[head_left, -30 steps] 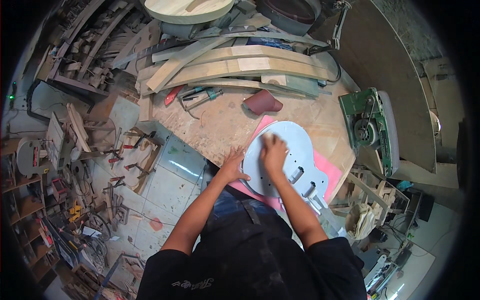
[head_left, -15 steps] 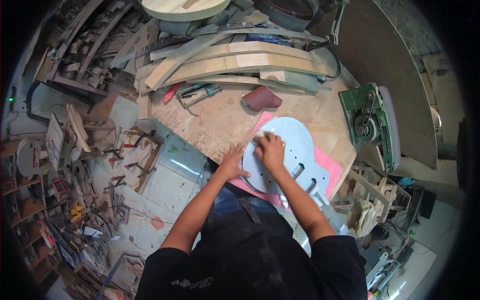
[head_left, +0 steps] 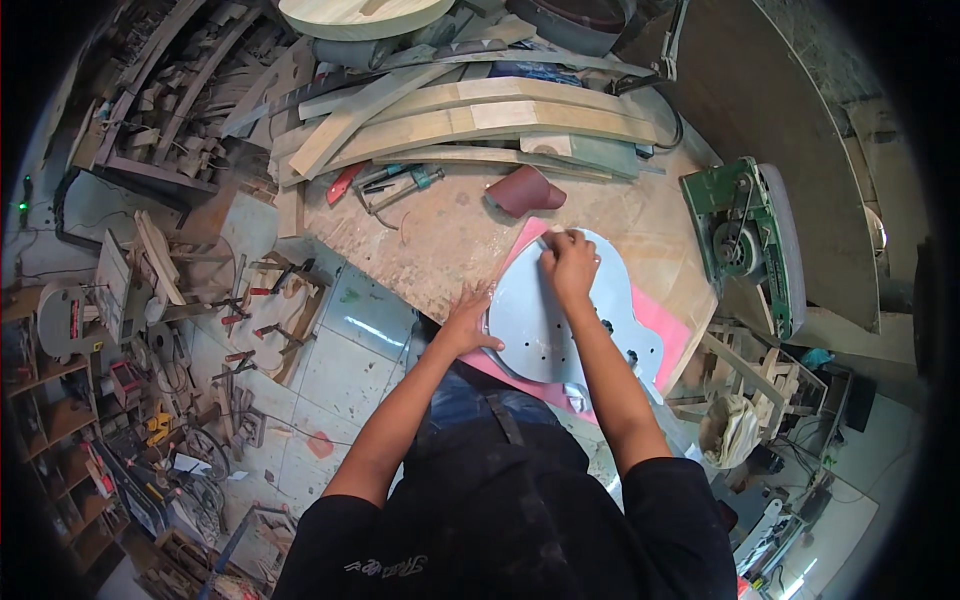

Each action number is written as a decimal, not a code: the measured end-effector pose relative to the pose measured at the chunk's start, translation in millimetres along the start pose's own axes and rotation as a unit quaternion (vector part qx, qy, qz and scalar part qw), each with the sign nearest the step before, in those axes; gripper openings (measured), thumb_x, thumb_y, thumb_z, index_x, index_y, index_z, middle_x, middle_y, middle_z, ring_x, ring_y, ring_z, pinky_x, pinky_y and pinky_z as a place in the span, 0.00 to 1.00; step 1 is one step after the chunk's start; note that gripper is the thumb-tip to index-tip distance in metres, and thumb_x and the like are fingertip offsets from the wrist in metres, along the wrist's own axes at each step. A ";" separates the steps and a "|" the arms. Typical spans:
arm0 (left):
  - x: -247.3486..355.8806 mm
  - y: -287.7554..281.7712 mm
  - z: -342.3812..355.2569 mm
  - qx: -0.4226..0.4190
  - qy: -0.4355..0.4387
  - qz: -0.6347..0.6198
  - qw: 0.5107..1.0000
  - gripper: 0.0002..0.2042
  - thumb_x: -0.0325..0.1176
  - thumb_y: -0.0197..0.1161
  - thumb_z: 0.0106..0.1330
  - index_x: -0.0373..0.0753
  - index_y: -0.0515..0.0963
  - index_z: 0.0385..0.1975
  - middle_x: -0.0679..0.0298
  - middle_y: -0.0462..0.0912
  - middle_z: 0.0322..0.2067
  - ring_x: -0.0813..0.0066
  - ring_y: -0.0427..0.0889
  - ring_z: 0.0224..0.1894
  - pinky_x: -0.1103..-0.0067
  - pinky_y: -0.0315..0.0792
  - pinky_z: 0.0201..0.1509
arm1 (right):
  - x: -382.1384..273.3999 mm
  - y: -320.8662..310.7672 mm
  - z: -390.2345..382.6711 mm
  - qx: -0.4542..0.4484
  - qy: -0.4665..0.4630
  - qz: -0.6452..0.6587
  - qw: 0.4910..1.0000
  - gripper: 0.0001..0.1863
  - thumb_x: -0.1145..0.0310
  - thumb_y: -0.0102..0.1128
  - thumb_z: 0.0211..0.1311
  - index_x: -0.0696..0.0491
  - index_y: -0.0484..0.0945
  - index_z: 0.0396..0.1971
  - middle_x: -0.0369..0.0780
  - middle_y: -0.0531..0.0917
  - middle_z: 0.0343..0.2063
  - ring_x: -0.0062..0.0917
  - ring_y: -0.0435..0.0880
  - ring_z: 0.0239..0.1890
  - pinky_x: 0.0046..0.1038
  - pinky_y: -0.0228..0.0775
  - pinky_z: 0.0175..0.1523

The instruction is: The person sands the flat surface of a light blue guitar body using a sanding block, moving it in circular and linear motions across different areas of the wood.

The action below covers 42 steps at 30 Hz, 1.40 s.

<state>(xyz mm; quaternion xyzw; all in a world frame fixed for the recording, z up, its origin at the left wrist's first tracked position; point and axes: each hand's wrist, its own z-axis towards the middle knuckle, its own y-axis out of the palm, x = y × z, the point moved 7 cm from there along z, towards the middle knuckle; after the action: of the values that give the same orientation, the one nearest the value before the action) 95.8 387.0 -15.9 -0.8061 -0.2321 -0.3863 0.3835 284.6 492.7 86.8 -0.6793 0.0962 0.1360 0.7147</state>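
A pale blue-white guitar body (head_left: pixel 520 308), pierced with several holes and cutouts, lies on a pink sheet (head_left: pixel 672 335) on the wooden bench (head_left: pixel 400 260). My left hand (head_left: pixel 468 323) touches its left edge, fingers spread, thumb out along the rim. My right hand (head_left: pixel 568 265) is on the upper part of the body, fingers curled and pressed down; whatever is under them is hidden. A curled maroon abrasive sheet (head_left: pixel 525 195) lies beyond the body. Left of that are a red-handled tool (head_left: pixel 343 183) and a metal clamp (head_left: pixel 405 190).
Stacked curved wood strips (head_left: pixel 470 120) and a round wooden piece (head_left: pixel 365 12) fill the bench's back. A green machine (head_left: pixel 735 245) stands at the right beside a large board (head_left: pixel 790 130). Clamped workpieces (head_left: pixel 275 320) and shelving (head_left: pixel 45 400) are at the left, on and around the tiled floor.
My right hand has moved up and to the right across the body, after first shifting left. The pale object earlier seen at its fingers is now hidden. My left hand stays at the edge.
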 end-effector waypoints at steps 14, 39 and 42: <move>5.6 -4.7 -2.0 -0.003 0.012 -0.014 1.000 0.65 0.57 0.85 0.40 0.40 0.55 0.80 0.44 0.44 0.82 0.36 0.30 0.83 0.35 0.34 0.78 | -0.9 6.5 -9.6 0.015 0.032 -0.003 0.999 0.23 0.65 0.69 0.54 0.40 0.86 0.52 0.44 0.80 0.55 0.44 0.79 0.54 0.50 0.70 0.57; 4.4 -6.1 -2.0 0.006 0.008 0.006 1.000 0.65 0.56 0.85 0.40 0.41 0.54 0.81 0.44 0.48 0.81 0.35 0.34 0.83 0.39 0.35 0.80 | -18.9 9.2 -48.7 -0.003 0.016 -0.041 0.999 0.24 0.64 0.68 0.55 0.38 0.84 0.55 0.45 0.80 0.57 0.44 0.78 0.56 0.51 0.70 0.59; -0.8 -5.2 -4.0 0.001 0.003 0.006 1.000 0.66 0.55 0.85 0.40 0.41 0.53 0.81 0.44 0.48 0.81 0.36 0.34 0.83 0.40 0.36 0.80 | -31.2 7.2 -62.8 -0.038 -0.088 0.037 0.995 0.22 0.64 0.68 0.55 0.38 0.86 0.53 0.44 0.80 0.57 0.43 0.79 0.56 0.51 0.70 0.59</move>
<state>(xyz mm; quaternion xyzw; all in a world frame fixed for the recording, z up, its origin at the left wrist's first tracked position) 90.1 386.9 -12.6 -0.8060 -0.2268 -0.3862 0.3870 255.7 428.3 86.4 -0.6876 0.0524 0.2250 0.6883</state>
